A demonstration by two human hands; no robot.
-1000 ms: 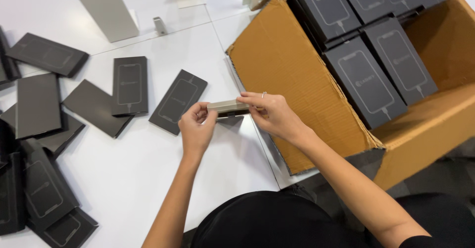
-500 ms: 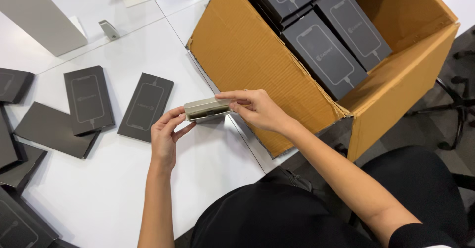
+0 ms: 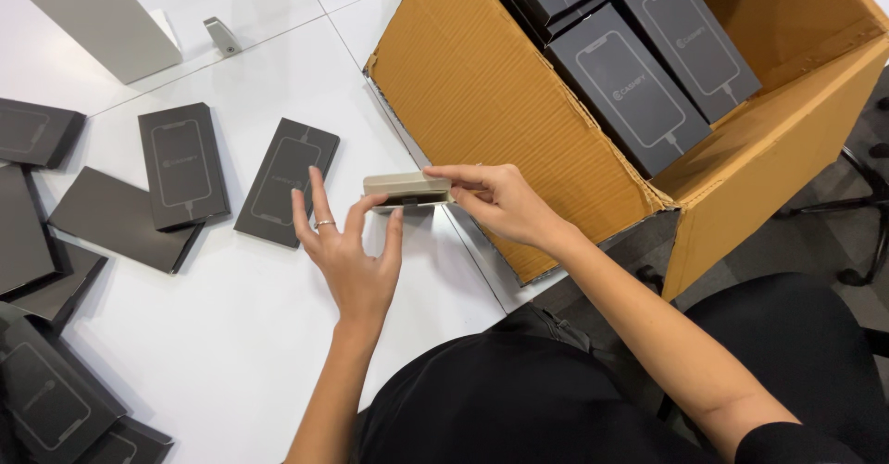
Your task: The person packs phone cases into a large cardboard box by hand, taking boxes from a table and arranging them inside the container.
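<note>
I hold a small flat grey-beige box (image 3: pixel 407 189) edge-on above the white desk (image 3: pixel 250 334), just in front of the near corner of the big cardboard carton (image 3: pixel 482 84). My right hand (image 3: pixel 500 203) pinches its right end between thumb and fingers. My left hand (image 3: pixel 350 251) is half open, fingers spread and upright, with the thumb and one fingertip touching the box's left end and underside; there is a ring on one finger.

The carton stands to the right of my hands, overhanging the desk edge, its flap side facing me. Inside it lie several dark phone-shaped boxes (image 3: pixel 630 89), stacked and tilted against each other. The carton wall is right behind my right hand, so there is little room on that side.

To the left, more dark flat boxes are scattered on the desk. The nearest one (image 3: pixel 287 181) lies tilted just beyond my left fingertips, and another (image 3: pixel 182 163) lies beside it, resting partly on a dark sleeve (image 3: pixel 116 219). Further ones crowd the left edge of the desk and the lower left corner (image 3: pixel 46 399).

At the far side stand a pale grey upright panel (image 3: pixel 93 15) and a small metal bracket (image 3: pixel 220 36). My lap in dark clothing (image 3: pixel 519 399) fills the bottom of the view.
</note>
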